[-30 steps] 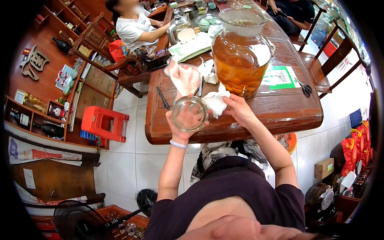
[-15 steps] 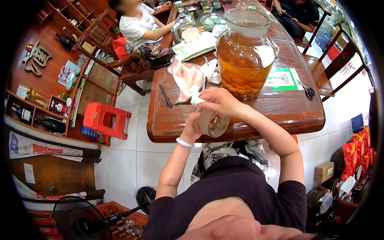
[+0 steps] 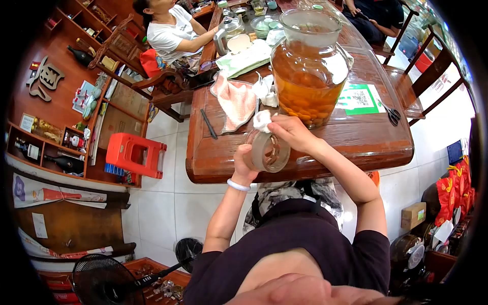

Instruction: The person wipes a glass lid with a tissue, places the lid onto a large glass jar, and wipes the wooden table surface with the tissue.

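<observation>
My left hand [image 3: 244,163], with a pale bracelet at the wrist, grips the left side of a round glass lid [image 3: 271,161] with a frosted band. The lid is tilted over the table's near edge. My right hand [image 3: 294,133] pinches a crumpled white tissue [image 3: 262,121] just above the lid's far rim; whether the tissue touches the glass I cannot tell. Beyond my hands stands a large glass jar [image 3: 309,73] with an uncovered frosted neck. Amber liquid and many orange-brown fruits fill its lower part.
On the wooden table [image 3: 366,147] lie a pink-white cloth [image 3: 235,101], a dark pen [image 3: 208,123], scissors [image 3: 391,114] and a green-edged QR card [image 3: 360,99]. A person [image 3: 175,33] sits at the far left, another [image 3: 376,20] at the far right. A red stool [image 3: 134,155] stands left.
My right hand has shifted slightly right and down, and the tissue, earlier mostly under the fingers, now shows more fully. My left hand still holds the lid. The person at far left has leaned back.
</observation>
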`<state>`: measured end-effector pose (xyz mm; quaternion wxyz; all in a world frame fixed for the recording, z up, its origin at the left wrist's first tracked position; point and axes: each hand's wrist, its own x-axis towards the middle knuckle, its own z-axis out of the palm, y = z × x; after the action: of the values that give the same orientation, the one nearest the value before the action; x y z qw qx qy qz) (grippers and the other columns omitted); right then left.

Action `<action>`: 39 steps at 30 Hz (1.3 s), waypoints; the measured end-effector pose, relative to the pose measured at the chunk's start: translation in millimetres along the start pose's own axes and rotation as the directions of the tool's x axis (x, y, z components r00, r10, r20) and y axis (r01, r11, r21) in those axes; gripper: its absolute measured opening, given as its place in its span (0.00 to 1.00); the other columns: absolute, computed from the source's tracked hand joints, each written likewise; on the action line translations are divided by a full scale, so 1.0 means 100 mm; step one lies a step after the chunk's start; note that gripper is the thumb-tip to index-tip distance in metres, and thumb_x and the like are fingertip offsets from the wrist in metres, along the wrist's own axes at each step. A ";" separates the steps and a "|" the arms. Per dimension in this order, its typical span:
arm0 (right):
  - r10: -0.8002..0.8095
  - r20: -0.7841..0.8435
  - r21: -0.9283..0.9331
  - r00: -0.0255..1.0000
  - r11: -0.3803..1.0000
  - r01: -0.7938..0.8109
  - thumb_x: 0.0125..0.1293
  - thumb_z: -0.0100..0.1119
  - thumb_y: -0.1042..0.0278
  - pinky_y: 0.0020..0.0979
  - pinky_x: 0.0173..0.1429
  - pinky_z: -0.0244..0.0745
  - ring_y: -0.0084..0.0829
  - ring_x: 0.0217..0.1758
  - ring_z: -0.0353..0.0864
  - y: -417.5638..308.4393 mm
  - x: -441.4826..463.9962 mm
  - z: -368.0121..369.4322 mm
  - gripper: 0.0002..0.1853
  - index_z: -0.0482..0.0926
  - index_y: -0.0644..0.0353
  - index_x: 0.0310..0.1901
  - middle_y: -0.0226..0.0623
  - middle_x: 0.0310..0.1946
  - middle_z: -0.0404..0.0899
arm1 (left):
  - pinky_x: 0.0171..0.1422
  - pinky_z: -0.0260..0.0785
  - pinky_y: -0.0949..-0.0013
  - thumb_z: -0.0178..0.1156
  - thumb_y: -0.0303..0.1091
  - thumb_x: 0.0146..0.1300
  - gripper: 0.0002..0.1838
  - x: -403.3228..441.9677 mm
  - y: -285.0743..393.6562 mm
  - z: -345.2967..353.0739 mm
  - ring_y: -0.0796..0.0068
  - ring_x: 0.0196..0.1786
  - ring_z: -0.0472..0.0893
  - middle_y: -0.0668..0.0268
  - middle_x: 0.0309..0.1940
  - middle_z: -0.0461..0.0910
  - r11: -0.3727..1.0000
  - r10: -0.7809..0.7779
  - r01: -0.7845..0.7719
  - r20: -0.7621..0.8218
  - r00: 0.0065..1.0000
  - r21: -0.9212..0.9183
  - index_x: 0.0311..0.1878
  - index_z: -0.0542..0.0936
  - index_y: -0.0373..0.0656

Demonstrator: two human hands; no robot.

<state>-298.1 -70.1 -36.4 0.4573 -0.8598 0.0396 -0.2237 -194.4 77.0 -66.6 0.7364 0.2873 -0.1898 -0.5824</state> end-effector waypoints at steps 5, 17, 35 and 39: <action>0.329 -0.135 0.240 0.935 0.926 -0.291 0.67 0.45 0.63 0.25 0.40 0.65 0.21 0.32 0.66 0.09 -0.17 0.10 0.16 0.72 0.70 0.33 0.34 0.26 0.71 | 0.57 0.65 0.55 0.49 0.49 0.50 0.36 0.04 -0.03 0.08 0.58 0.55 0.69 0.57 0.53 0.67 0.998 0.049 -0.049 -0.020 0.999 0.032 0.61 0.60 0.39; 0.228 -0.314 0.056 0.922 0.973 -0.222 0.57 0.53 0.71 0.38 0.36 0.68 0.49 0.31 0.72 0.21 -0.09 0.29 0.08 0.72 0.69 0.29 0.51 0.29 0.73 | 0.59 0.62 0.51 0.47 0.47 0.57 0.31 0.19 0.12 -0.22 0.58 0.58 0.66 0.58 0.57 0.65 0.992 -0.079 0.073 -0.058 0.995 -0.100 0.62 0.60 0.42; -0.380 0.108 -0.326 0.919 0.859 0.394 0.57 0.56 0.59 0.37 0.52 0.67 0.38 0.50 0.69 -0.32 0.17 0.08 0.14 0.78 0.57 0.42 0.35 0.44 0.73 | 0.48 0.66 0.75 0.63 0.25 0.42 0.26 0.03 0.27 0.06 0.81 0.43 0.73 0.65 0.40 0.76 0.674 0.280 -0.146 -0.067 0.958 0.724 0.49 0.70 0.32; -0.370 0.118 -0.355 0.921 0.851 0.387 0.59 0.54 0.60 0.35 0.50 0.68 0.36 0.49 0.69 -0.37 0.19 0.12 0.12 0.78 0.57 0.40 0.33 0.41 0.72 | 0.48 0.66 0.76 0.63 0.24 0.40 0.27 0.03 0.23 0.09 0.81 0.41 0.73 0.66 0.40 0.76 0.671 0.387 -0.278 -0.004 0.922 0.687 0.49 0.71 0.33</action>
<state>-280.8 -44.8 -6.2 0.2339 -0.9262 -0.0993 -0.2784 -181.8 76.1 -44.9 0.6875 0.5373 -0.3810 -0.3059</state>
